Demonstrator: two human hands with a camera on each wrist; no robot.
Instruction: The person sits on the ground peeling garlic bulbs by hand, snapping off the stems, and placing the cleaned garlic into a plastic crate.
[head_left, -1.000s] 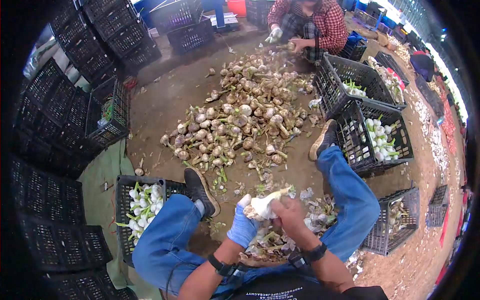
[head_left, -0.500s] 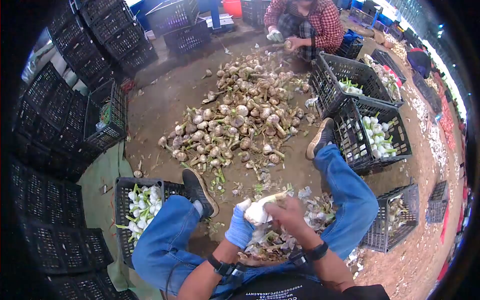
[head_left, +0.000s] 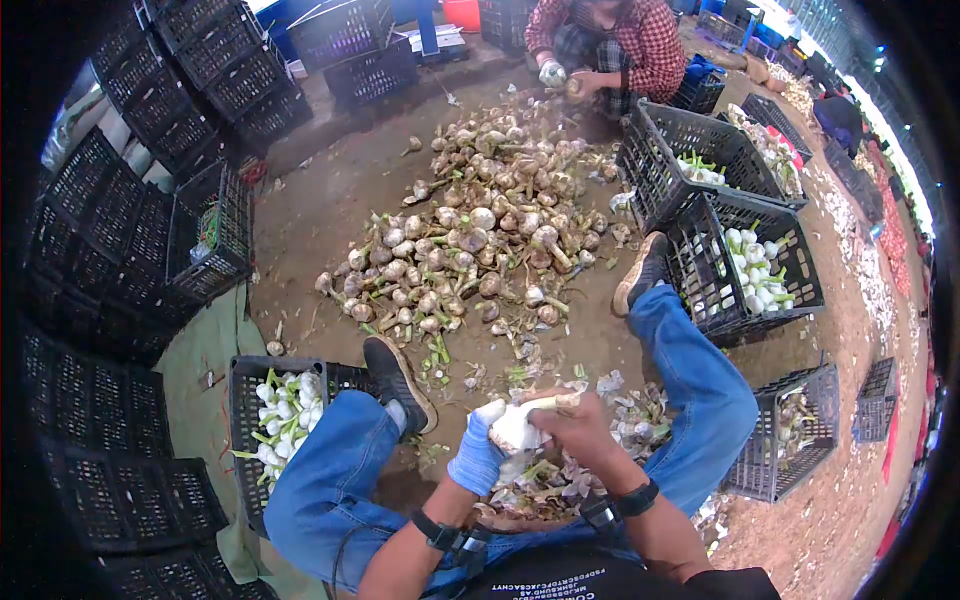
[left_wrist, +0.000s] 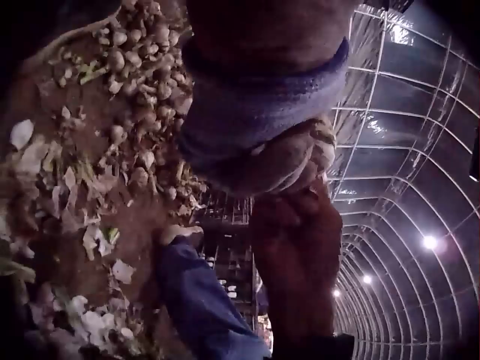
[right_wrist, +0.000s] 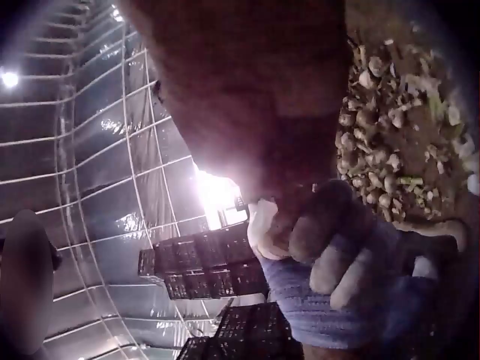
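Note:
A white garlic bulb (head_left: 514, 430) with its stalk pointing right is between the two hands, above the person's lap. The gloved left hand (head_left: 478, 448) grips the bulb from the left; in the left wrist view the glove (left_wrist: 255, 135) covers most of that hand. My bare right hand (head_left: 580, 425) pinches the stalk beside the bulb. In the right wrist view the bulb (right_wrist: 264, 225) shows only in part, behind the fingers. Loose peeled skins (head_left: 640, 425) lie below and right of the hands.
A heap of unpeeled garlic (head_left: 470, 240) lies ahead. A crate (head_left: 240, 400) with white bulbs stands left, another crate (head_left: 715, 310) at the right foot. Empty crates (head_left: 100, 400) are stacked far left. Another person (head_left: 655, 50) crouches beyond the heap.
The right hand has shifted slightly on the stalk, whose end now shows less beyond the fingers. The left hand keeps its grip. The crouching person's hands have moved closer together.

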